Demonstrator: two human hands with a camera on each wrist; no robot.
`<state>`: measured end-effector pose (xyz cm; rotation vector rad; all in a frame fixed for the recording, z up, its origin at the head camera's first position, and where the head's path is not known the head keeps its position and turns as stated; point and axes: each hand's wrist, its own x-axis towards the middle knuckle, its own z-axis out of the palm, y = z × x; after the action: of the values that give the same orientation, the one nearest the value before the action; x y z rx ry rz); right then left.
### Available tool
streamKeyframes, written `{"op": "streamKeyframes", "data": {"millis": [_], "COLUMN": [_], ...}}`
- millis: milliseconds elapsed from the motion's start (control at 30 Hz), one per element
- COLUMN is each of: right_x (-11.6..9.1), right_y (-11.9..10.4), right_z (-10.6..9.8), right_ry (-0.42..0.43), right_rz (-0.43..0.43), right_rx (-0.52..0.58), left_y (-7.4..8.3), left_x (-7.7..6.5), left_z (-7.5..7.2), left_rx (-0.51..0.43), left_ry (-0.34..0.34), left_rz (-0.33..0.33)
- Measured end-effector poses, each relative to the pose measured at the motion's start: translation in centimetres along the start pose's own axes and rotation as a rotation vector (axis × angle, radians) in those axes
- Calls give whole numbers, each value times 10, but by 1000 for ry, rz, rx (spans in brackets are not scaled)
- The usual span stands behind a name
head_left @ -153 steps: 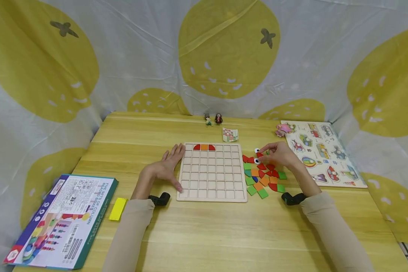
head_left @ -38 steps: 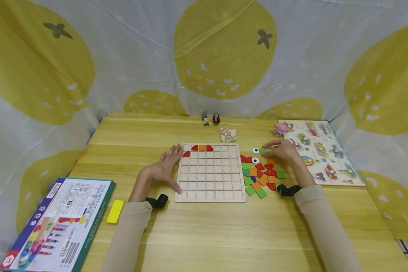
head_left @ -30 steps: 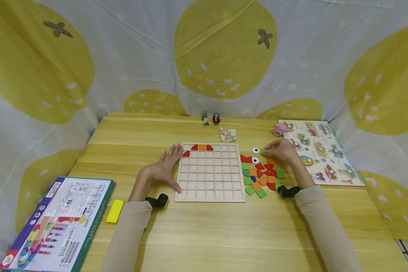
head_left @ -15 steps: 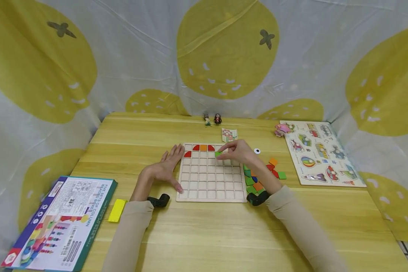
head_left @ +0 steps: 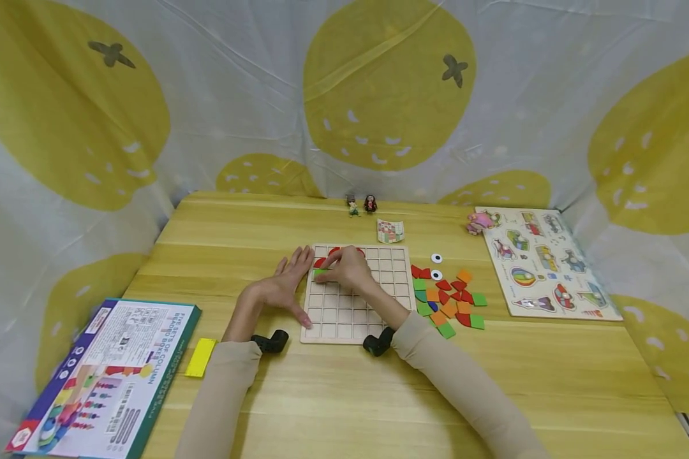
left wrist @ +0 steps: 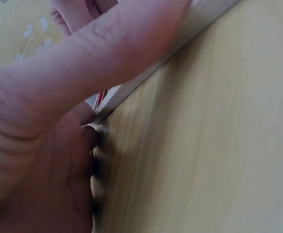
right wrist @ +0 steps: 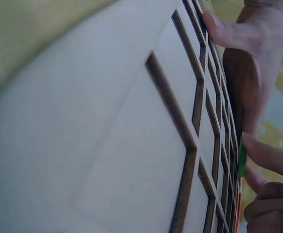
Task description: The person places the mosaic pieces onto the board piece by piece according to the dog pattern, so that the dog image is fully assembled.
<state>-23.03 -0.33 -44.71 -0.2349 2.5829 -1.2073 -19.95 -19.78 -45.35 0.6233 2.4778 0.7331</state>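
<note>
A light wooden grid board (head_left: 353, 333) lies flat in the middle of the head view. Between thumb and fingers, my right hand (head_left: 350, 269) pinches a green square tile (head_left: 320, 273) at the leftmost column. The right wrist view shows that green tile (right wrist: 241, 158) against the board's surface. Just above it sits a red quarter-round tile (head_left: 319, 262); two more red pieces show in the top row, and my right hand covers the cells between them. Fingers spread, my left hand (head_left: 281, 290) rests along the board's left edge. Its thumb (left wrist: 97, 63) crosses that edge in the left wrist view.
Right of the board lie loose green, orange, red and blue tiles (head_left: 449, 308) and two white eye discs (head_left: 436, 258). Beyond are a picture puzzle board (head_left: 545, 261), a pink toy (head_left: 480, 222), a pattern card (head_left: 390, 231) and small figurines (head_left: 370, 204). A box (head_left: 115, 370) and yellow piece (head_left: 200, 357) lie left.
A red quarter-round tile was added in the second row. My right hand then picked up a green square among the loose tiles and carried it left across the board. My left hand stayed put.
</note>
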Motion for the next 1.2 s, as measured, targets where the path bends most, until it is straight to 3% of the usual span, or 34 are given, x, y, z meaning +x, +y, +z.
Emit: {"op": "streamKeyframes", "data": {"millis": [233, 633, 800, 900, 1000, 1200], "right_x": [0, 8, 9, 6, -5, -43], "right_y": [1, -3, 2, 8, 20, 77], "right_z": [-5, 0, -9, -27, -61, -135], "right_ry": [-43, -64, -133, -152, -123, -16], "right_rz": [-14, -51, -139, -200, -231, -165], "right_rx": [53, 12, 26, 4, -23, -27], "left_y": [0, -2, 0, 0, -1, 1], "left_x": [-2, -2, -1, -1, 0, 0], "left_z": [0, -1, -2, -1, 1, 1], "left_rx": [-2, -26, -14, -12, -9, -19], "left_ry": [-5, -6, -3, 6, 13, 12], "left_rz": [-18, -11, -8, -11, -16, -17]}}
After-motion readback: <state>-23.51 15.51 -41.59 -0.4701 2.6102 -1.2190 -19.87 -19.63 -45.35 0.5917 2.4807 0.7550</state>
